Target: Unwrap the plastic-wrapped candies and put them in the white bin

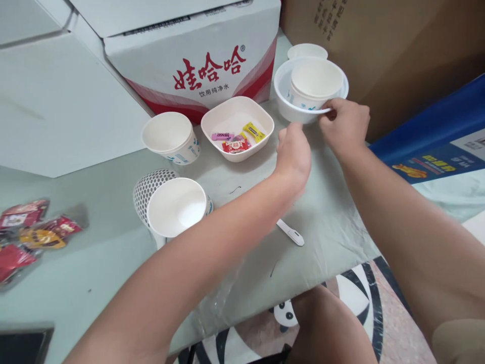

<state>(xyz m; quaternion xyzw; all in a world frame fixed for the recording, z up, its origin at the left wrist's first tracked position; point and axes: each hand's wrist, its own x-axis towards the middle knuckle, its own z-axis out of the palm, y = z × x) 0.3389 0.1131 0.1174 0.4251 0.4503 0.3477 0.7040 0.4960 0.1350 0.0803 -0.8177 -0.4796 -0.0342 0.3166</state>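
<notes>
My right hand [346, 124] pinches the near right rim of a white round bowl [282, 93]. Inside that bowl stands a white paper cup [317, 81] with blue print. Close to the bowl's lower left side is my left hand [294, 156], its fingers curled closed; what they hold, if anything, is hidden. Left of it, a cream square dish [212, 126] contains several wrapped candies [235, 145]. Another paper cup [170, 134] stands farther left. In front of that, one more paper cup [176, 207] overlaps a white perforated strainer [146, 189].
Behind the dish stands a white and red carton [212, 65], with a brown cardboard box [379, 55] at right. A white flat handle [293, 235] lies partly under my left forearm. Bagged red and yellow packets [38, 232] lie at the left. The tabletop [109, 227] is pale green.
</notes>
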